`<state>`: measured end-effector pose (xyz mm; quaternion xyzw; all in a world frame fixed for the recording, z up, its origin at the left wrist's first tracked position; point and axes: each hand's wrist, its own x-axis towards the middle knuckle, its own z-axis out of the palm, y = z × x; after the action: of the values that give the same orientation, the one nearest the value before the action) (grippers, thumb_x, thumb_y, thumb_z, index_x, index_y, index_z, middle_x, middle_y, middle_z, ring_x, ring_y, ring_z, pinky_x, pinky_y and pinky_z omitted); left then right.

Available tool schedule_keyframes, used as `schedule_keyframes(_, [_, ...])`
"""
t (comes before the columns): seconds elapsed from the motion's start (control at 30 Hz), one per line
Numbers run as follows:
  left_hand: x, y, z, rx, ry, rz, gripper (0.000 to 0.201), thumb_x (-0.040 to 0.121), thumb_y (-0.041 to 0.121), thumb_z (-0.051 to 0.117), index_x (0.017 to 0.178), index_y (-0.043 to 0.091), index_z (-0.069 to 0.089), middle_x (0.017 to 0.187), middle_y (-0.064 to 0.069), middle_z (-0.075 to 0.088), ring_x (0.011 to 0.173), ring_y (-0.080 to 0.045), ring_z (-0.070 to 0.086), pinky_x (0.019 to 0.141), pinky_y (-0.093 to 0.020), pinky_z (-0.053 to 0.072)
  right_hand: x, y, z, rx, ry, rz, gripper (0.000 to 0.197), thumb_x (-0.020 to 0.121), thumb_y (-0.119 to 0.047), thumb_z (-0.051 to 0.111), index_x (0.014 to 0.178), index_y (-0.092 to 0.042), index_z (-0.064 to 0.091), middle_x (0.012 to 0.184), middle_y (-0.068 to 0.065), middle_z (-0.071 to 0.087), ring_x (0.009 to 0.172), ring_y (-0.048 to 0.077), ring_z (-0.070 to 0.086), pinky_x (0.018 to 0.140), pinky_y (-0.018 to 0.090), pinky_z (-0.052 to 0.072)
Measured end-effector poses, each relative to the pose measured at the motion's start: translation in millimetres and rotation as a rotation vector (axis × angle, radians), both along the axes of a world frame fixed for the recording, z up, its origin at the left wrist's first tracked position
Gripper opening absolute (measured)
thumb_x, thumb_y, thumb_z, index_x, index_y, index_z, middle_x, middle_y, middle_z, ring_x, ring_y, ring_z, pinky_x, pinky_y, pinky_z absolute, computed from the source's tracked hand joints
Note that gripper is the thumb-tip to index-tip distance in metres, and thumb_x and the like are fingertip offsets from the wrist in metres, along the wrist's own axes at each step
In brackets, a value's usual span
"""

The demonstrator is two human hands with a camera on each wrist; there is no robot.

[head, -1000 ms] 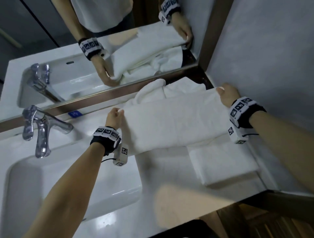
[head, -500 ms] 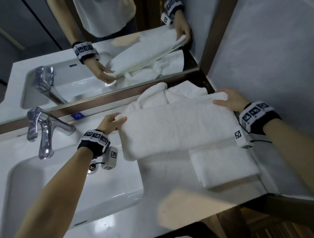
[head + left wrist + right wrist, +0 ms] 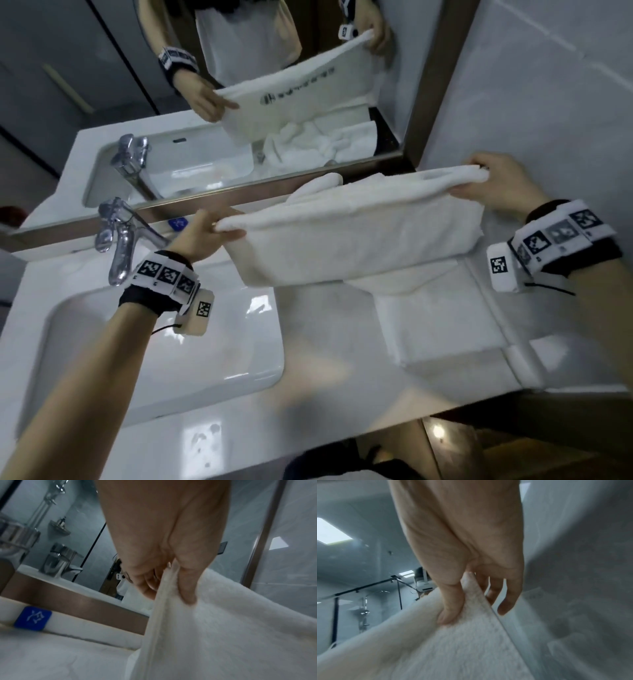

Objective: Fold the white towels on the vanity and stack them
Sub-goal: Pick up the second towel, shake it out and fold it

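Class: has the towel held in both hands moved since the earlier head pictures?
Yes. The towel has risen off the vanity, its upper edge climbing towards the mirror frame.

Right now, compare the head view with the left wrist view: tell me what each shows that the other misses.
Only the head view shows the right hand pinching the far end, the folded towel on the vanity, and the sink basin.

Only the left wrist view shows the grip close up: the thumb pressing the hem.

Both show the left hand holding the lifted towel and the blue sticker.
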<state>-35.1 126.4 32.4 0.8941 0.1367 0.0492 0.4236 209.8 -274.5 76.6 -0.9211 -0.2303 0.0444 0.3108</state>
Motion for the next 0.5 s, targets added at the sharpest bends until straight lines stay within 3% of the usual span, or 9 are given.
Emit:
schedule_keyframes(0.03, [-6,-5,5,0.027,-0.105,0.026,0.032,0.08,-0.002,0.069,0.092,0.027,0.064,0.081,0.018,0.067,0.08,0.005,0.059,0.075,-0.017,0.048,-4,-1,5,0.032,-0.067,-0.005,0.025,0.073,-0.014,0.078,0.088,-0.004,0.061,0.086,0.01,0.058,0.079,0.022,0.053,0.055,0.028,0.028])
schedule_keyframes(0.07, [-12,-10,9,0.064,-0.199,0.055,0.034,0.079,-0.002,0.07,0.088,0.031,0.062,0.079,0.017,0.065,0.077,0.007,0.057,0.071,-0.011,0.045,-9,-3,9,0.056,-0.127,-0.018,0.028,0.072,-0.012,0.078,0.092,-0.002,0.062,0.088,0.01,0.059,0.081,0.022,0.054,0.058,0.027,0.028])
schedule_keyframes(0.13, [-26,-21,10,0.189,-0.302,0.09,0.024,0.079,0.0,0.07,0.087,0.021,0.063,0.083,0.005,0.057,0.08,-0.009,0.054,0.069,-0.019,0.04,-18,-9,11,0.077,-0.202,-0.058,0.028,0.072,-0.008,0.076,0.095,-0.003,0.061,0.096,0.016,0.061,0.085,0.029,0.057,0.067,0.028,0.036])
schedule_keyframes(0.17, [-34,-27,7,0.294,-0.311,0.085,0.02,0.078,0.0,0.07,0.091,0.014,0.065,0.086,-0.001,0.054,0.082,-0.017,0.051,0.069,-0.024,0.037,-23,-13,8,0.062,-0.218,-0.068,0.025,0.073,-0.005,0.073,0.095,-0.003,0.06,0.101,0.02,0.06,0.09,0.034,0.057,0.072,0.034,0.041])
schedule_keyframes(0.23, [-51,-43,-5,0.472,-0.253,0.053,0.026,0.074,-0.003,0.07,0.097,0.009,0.065,0.087,-0.006,0.054,0.084,-0.021,0.047,0.07,-0.029,0.032,-37,-25,-4,-0.018,-0.221,-0.052,0.02,0.075,0.001,0.066,0.092,-0.003,0.058,0.104,0.026,0.056,0.092,0.039,0.055,0.077,0.042,0.043])
schedule_keyframes(0.3, [-71,-67,-20,0.548,-0.172,-0.011,0.031,0.07,-0.009,0.069,0.096,0.009,0.065,0.085,-0.01,0.059,0.081,-0.028,0.051,0.07,-0.035,0.038,-53,-37,-24,-0.105,-0.178,-0.015,0.016,0.075,0.006,0.062,0.089,0.0,0.056,0.099,0.031,0.054,0.088,0.042,0.055,0.073,0.041,0.042])
schedule_keyframes(0.4, [-102,-102,-53,0.545,-0.054,-0.149,0.036,0.065,-0.018,0.064,0.094,0.005,0.067,0.085,-0.012,0.064,0.079,-0.036,0.055,0.069,-0.046,0.047,-80,-52,-60,-0.204,-0.041,-0.049,0.014,0.077,0.007,0.059,0.091,0.006,0.057,0.098,0.036,0.057,0.09,0.045,0.058,0.075,0.043,0.044])
schedule_keyframes(0.5, [-125,-130,-84,0.494,0.092,-0.213,0.041,0.066,-0.017,0.059,0.098,0.008,0.066,0.091,-0.008,0.064,0.086,-0.033,0.054,0.073,-0.042,0.046,-102,-67,-94,-0.291,0.102,-0.154,0.021,0.08,0.008,0.053,0.098,0.002,0.06,0.109,0.03,0.061,0.103,0.041,0.057,0.084,0.039,0.045])
